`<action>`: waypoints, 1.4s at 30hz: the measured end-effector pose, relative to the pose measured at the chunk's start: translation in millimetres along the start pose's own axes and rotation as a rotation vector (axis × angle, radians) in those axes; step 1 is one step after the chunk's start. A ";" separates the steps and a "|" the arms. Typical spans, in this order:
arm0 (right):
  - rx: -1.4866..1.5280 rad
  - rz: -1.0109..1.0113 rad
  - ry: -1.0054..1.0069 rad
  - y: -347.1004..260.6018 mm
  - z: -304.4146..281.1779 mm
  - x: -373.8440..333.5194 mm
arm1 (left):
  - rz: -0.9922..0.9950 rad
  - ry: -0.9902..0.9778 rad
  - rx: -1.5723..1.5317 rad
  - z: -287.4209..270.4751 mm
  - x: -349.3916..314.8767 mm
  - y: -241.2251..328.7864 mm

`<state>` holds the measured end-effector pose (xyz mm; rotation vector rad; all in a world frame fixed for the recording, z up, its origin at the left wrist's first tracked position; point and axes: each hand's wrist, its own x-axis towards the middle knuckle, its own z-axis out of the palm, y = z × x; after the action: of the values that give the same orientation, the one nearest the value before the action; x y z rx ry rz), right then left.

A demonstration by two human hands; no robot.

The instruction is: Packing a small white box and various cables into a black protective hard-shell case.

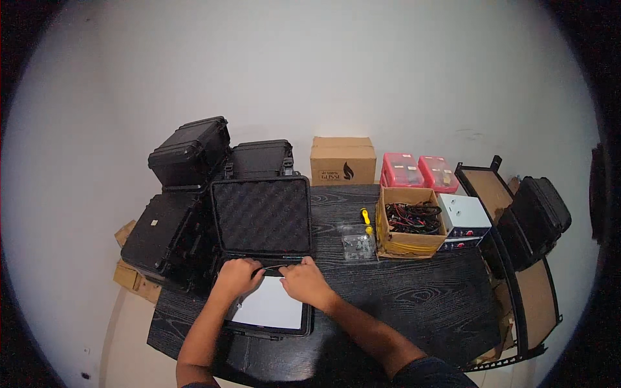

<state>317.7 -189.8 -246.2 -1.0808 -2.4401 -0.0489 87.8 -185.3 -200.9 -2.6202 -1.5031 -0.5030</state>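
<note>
An open black hard case (309, 318) lies on the table in front of me, its foam-lined lid (262, 213) raised at the back. A white flat panel (268, 304) fills much of the case's base. My left hand (239, 279) is closed at the panel's far left, fingers curled. Over the far right edge, my right hand (305, 282) is closed too. A thin rod-like thing (274, 266) spans the gap between both hands' fingertips; its kind is too small to tell. Fingers hide the panel's far edge.
Black cases (158, 236) are stacked at the left. On the dark table (401, 310) stand a cardboard box of cables (414, 220), a clear parts box (358, 244), a yellow tool (365, 217), white-and-blue boxes (463, 216), red cases (402, 171) and a closed carton (343, 160).
</note>
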 end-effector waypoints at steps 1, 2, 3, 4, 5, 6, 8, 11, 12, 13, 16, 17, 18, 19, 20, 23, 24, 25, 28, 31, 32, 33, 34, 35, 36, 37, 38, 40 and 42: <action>0.016 0.013 -0.001 -1.2 -3.1 -0.6 | -0.018 -0.007 -0.023 1.3 1.8 2.3; 0.032 0.026 -0.002 -1.7 -4.6 -1.1 | -0.036 -0.013 -0.047 2.8 3.5 4.8; 0.031 0.029 -0.003 -1.2 -4.0 -1.8 | -0.034 -0.015 -0.049 4.6 5.6 7.0; 0.081 0.069 0.008 -0.8 -3.9 -1.8 | -0.118 -0.044 -0.021 5.4 8.2 9.2; 0.131 0.109 0.018 -0.3 -3.7 -2.0 | -0.202 -0.073 0.006 6.3 10.3 10.6; 0.130 0.110 0.018 0.1 -3.4 -2.5 | -0.201 -0.073 0.005 7.4 11.9 11.2; 0.195 0.139 0.091 -1.4 -4.4 -2.1 | -0.295 -0.014 -0.063 7.9 12.7 11.2; 0.253 0.184 0.165 -6.8 -9.2 -1.9 | -0.249 -0.064 -0.113 5.9 11.6 9.0; 0.254 0.184 0.164 -6.6 -8.9 -1.3 | -0.251 -0.065 -0.113 7.2 11.0 6.0; 0.252 0.177 0.176 -6.5 -10.1 -1.7 | -0.191 -0.090 -0.103 8.4 10.8 3.2; 0.229 0.147 0.185 -4.0 -6.3 -1.7 | -0.124 -0.171 -0.093 7.5 12.1 -2.2; 0.209 0.125 0.182 -2.7 -3.7 -1.9 | -0.117 -0.229 -0.092 7.0 12.5 -2.9; 0.209 0.124 0.182 -1.7 -1.2 -2.7 | -0.118 -0.228 -0.092 6.7 11.6 -3.0; 0.213 0.114 0.154 -1.0 -1.6 -3.3 | -0.104 -0.199 -0.115 6.9 11.3 -2.2; 0.218 0.104 0.127 -0.2 -2.0 -3.8 | -0.091 -0.170 -0.138 6.3 11.5 -1.0; 0.213 0.111 0.118 -0.5 0.3 -3.9 | -0.163 -0.094 -0.293 -0.6 8.7 4.5; 0.214 0.112 0.118 0.2 1.1 -4.1 | -0.164 -0.096 -0.293 1.1 8.7 1.6; 0.195 0.098 0.094 -0.1 0.1 -3.5 | -0.070 -0.022 -0.302 1.6 7.8 -3.2; 0.160 0.077 0.066 -1.8 -2.2 -3.1 | -0.002 0.038 -0.265 6.0 6.5 -5.5; 0.166 0.069 0.068 -4.0 -4.8 -3.1 | -0.017 -0.014 -0.150 10.1 6.0 -3.5; 0.189 0.067 0.075 -5.3 -5.4 -2.8 | -0.009 -0.052 -0.080 10.0 6.0 -2.6; 0.190 0.066 0.075 -6.2 -5.5 -2.3 | -0.010 -0.052 -0.080 9.1 5.7 -1.1; 0.182 0.067 0.058 -5.4 -6.1 -3.0 | -0.056 -0.158 -0.068 5.8 7.5 4.2; 0.175 0.067 0.041 -4.5 -6.4 -3.6 | -0.103 -0.264 -0.055 3.7 8.8 7.6; 0.172 0.070 0.041 -3.1 -5.0 -4.2 | -0.100 -0.264 -0.057 4.0 8.8 9.1; 0.191 0.048 0.073 -3.4 -3.7 -4.0 | -0.111 -0.246 -0.082 3.6 6.4 10.1; 0.210 0.025 0.104 -3.5 -2.5 -4.1 | -0.122 -0.228 -0.107 3.3 5.2 10.7; 0.214 0.017 0.067 -2.8 -2.5 -3.6 | -0.118 -0.258 -0.087 4.1 5.7 10.9; 0.218 0.008 0.029 -2.5 -3.0 -3.3 | -0.114 -0.287 -0.069 4.6 5.6 11.0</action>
<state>319.1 -194.5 -244.6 -0.9861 -2.3507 0.1979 100.9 -185.3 -202.3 -2.7666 -1.7527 -0.1933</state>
